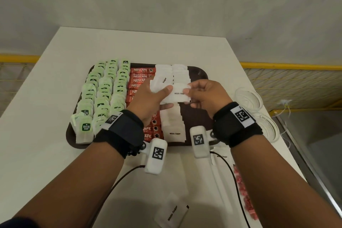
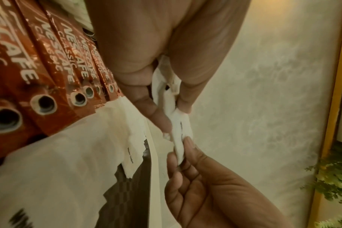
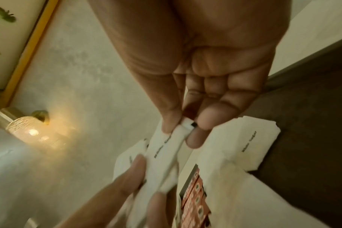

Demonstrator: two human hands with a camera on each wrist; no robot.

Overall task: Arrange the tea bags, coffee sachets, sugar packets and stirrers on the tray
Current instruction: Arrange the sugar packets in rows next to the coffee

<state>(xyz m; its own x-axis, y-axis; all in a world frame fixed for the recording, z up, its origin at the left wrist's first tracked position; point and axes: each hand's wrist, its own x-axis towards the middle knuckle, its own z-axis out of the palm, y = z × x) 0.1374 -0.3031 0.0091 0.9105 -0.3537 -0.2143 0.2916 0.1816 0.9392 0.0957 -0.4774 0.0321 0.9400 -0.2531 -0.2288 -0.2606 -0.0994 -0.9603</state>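
Far left of the tray (image 1: 200,72), which sits on a white table (image 1: 46,87): green-tagged tea bags (image 1: 103,96) in approx 3 overlapping columns, spilling slightly over the tray's left rim. Next col to the right: red Nescafe Classic coffee sachets (image 1: 141,76), stacked front to back, partly hidden under the left wrist; same sachets fill the upper left of the left wrist view (image 2: 49,74).

Centre: left hand (image 1: 148,100) held above the tray, thumb on top & fingers under, gripping a small bunch of white sugar packets (image 1: 162,81). Right hand (image 1: 203,94) pinches the right end of one "White Sugar" packet (image 1: 178,94) btwn thumb and fingers; that packet's left end is still under the left thumb, so both hands hold it. Wrist views confirm: packet edge-on btwn the two sets of fingertips (image 2: 181,123).

Below the hands, on the tray: rows of laid sugar packets (image 1: 174,127), w/ more rows at the tray's far end (image 1: 180,72). Right part of the tray is bare dark surface.

Right of the tray: clear plastic containers (image 1: 249,96) on the table. Near edge of the table: loose sugar packet (image 1: 171,213), another near the right wrist (image 1: 222,156), and something small, red & blurred (image 1: 244,196) — can't tell what.
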